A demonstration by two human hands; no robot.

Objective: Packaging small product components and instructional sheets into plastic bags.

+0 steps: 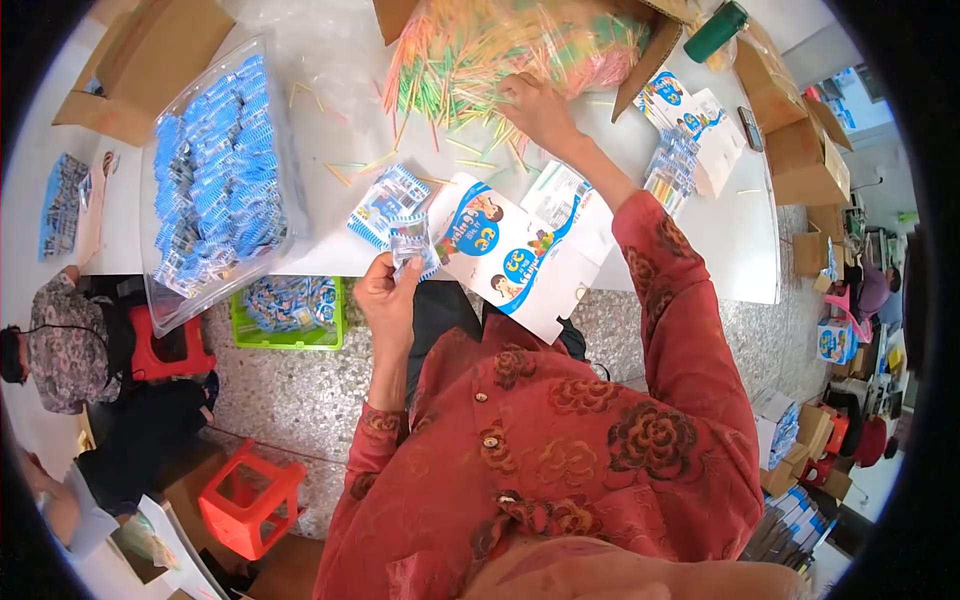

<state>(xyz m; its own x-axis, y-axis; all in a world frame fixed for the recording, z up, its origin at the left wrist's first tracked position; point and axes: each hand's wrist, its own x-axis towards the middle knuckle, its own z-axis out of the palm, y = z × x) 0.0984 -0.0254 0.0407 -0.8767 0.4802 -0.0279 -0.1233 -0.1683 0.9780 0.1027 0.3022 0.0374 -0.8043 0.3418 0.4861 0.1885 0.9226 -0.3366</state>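
Note:
My left hand (pixel 388 288) is closed on a small blue-and-white packet (pixel 413 246), pinched between thumb and fingers at the table's near edge. Beside it, farther left, lies a stack of similar blue-striped packets (pixel 385 205). A flat white printed carton (pixel 510 250) with blue ovals sticks out over the edge, just right of that hand. My right hand (pixel 537 110) reaches into a heap of thin green, pink and yellow plastic straws (pixel 450 85). Its fingers are bent together at the straws; what is between them is hidden.
A clear plastic tray (pixel 290 190) full of blue packets stands at left. Below it is a green crate (pixel 340 335). An open cardboard box (pixel 640 65) surrounds the straws; loose straws lie on the table. Red stools (pixel 255 500) stand on the floor; another person (pixel 75 340) sits at left.

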